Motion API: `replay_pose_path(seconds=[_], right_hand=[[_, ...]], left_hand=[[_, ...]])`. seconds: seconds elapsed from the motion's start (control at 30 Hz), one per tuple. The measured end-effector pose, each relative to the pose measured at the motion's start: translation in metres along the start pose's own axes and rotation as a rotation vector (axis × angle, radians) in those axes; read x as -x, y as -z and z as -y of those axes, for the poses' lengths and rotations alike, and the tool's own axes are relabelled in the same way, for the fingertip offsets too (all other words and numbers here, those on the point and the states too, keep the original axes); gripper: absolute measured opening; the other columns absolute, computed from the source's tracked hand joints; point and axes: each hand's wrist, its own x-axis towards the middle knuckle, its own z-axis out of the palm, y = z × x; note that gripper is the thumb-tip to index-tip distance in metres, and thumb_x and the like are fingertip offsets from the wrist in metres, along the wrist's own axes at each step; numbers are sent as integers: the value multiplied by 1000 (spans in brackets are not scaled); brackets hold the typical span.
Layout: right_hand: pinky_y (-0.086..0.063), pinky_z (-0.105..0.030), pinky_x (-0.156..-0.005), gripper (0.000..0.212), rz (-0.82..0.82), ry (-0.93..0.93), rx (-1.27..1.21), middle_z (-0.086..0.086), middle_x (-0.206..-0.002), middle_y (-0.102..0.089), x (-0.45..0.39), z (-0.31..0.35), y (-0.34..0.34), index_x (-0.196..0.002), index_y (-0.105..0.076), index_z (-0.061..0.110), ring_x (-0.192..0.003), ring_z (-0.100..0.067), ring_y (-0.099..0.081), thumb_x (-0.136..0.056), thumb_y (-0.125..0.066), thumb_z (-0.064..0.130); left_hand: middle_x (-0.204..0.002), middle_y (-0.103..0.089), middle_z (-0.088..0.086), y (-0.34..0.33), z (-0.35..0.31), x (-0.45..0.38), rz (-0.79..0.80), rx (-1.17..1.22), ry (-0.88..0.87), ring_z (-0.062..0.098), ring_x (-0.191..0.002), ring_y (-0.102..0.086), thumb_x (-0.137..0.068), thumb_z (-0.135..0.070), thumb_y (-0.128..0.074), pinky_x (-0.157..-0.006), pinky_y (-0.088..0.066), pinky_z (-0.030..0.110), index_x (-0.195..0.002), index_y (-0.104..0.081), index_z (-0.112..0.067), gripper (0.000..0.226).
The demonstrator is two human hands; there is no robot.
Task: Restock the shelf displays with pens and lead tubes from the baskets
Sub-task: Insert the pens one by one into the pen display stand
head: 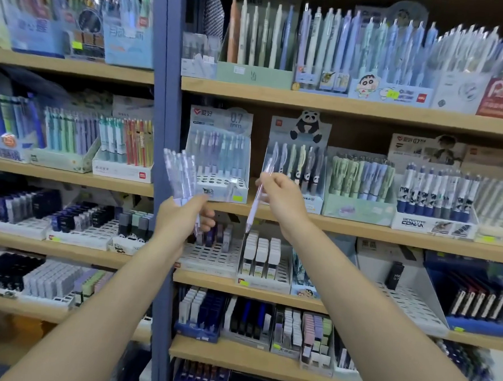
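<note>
Your left hand [181,218] is curled round a bunch of pale lilac pens [182,174], their tops fanned upward in front of the blue shelf upright [170,97]. Your right hand [282,198] pinches a single lilac pen [257,202] between thumb and fingertips, tip pointing down and slightly left, top tilted up toward the panda display [301,134]. Both hands are raised before the 0.7 mm display box [221,129], which stands on the second wooden shelf [359,229] from the top; its back rows hold pale pens, while the front holes of its white tray [224,185] show dark and open. Your single pen hangs just right of that tray, apart from it. Below your hands, on the next shelf down, white perforated trays [211,257] hold lead tubes [262,257], some white, some dark. The picture is blurred, so finer print cannot be read.
</note>
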Motion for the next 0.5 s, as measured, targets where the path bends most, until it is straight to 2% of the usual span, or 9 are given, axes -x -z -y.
replay_pose_path(seconds=[0.07, 0.13, 0.2, 0.27, 0.37, 0.5], right_hand=[[-45, -21, -77, 33, 48, 14, 87, -5, -110, -66, -5, -4, -9, -105, -66, 7, -97, -11, -60, -105, -46, 33], [-38, -16, -69, 36, 64, 24, 137, -13, -116, -66, -10, -8, -18, -108, -64, 0, -106, -18, -61, -105, -47, 32], [-39, -18, -69, 39, 66, 17, 144, -17, -118, -66, -16, -15, -26, -106, -61, -5, -111, -26, -60, -105, -48, 32], [-40, -23, -71, 41, 77, 3, 163, -18, -117, -65, -21, -22, -32, -104, -60, -5, -111, -29, -59, -105, -47, 34], [-42, -26, -73, 40, 94, -4, 192, -17, -116, -65, -26, -30, -39, -105, -60, -2, -108, -28, -60, -105, -47, 36], [-43, -25, -77, 38, 104, -13, 166, -13, -114, -67, -29, -31, -46, -103, -60, 0, -109, -23, -61, -104, -47, 36]], left_hand=[[-64, -70, 3, 5, 0, -15, -87, -36, -44, 19, -60, -65, -93, -16, -64, -59, -53, 30, -94, -68, -4, 13], [-77, -69, 3, 8, -1, -26, -168, -93, -83, 20, -72, -61, -91, -19, -66, -66, -48, 30, -86, -64, -14, 7], [-94, -65, 5, 11, 0, -34, -213, -180, -123, 20, -80, -58, -90, -25, -69, -68, -44, 31, -82, -59, -21, 14], [-106, -65, 6, 12, 2, -39, -209, -234, -159, 19, -86, -59, -88, -30, -70, -71, -45, 30, -89, -60, -21, 14], [-97, -63, 2, 10, 4, -39, -185, -252, -196, 9, -75, -55, -90, -27, -70, -62, -41, 24, -82, -57, -24, 16], [-84, -60, -5, 7, 3, -37, -158, -232, -218, 6, -71, -53, -91, -23, -70, -63, -42, 24, -77, -54, -28, 22]])
